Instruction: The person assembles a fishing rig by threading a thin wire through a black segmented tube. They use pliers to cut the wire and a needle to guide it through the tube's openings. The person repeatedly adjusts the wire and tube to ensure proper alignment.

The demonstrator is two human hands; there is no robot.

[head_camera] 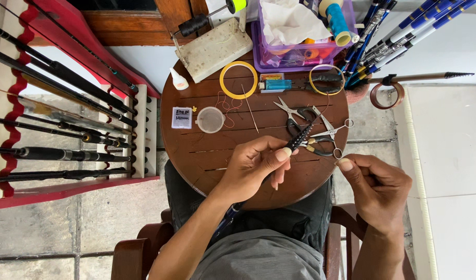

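Left hand (251, 166) gripping a dark rod section (299, 139) over the round wooden desk (196, 155); right hand (375, 184) pinching a small metal ring (338, 153). Scissors (292, 111) just beyond, yellow ring (238, 80) farther, rod rack (67, 119) at left.

2 scissors (292, 111) (328, 129), 2 yellow rings (238, 80) (326, 79), 1 glue bottle (179, 80), 1 purple basket (258, 49).

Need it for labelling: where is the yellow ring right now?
In the head view, the yellow ring lies flat on the far part of the round wooden table, between the small glue bottle and the purple plastic box.
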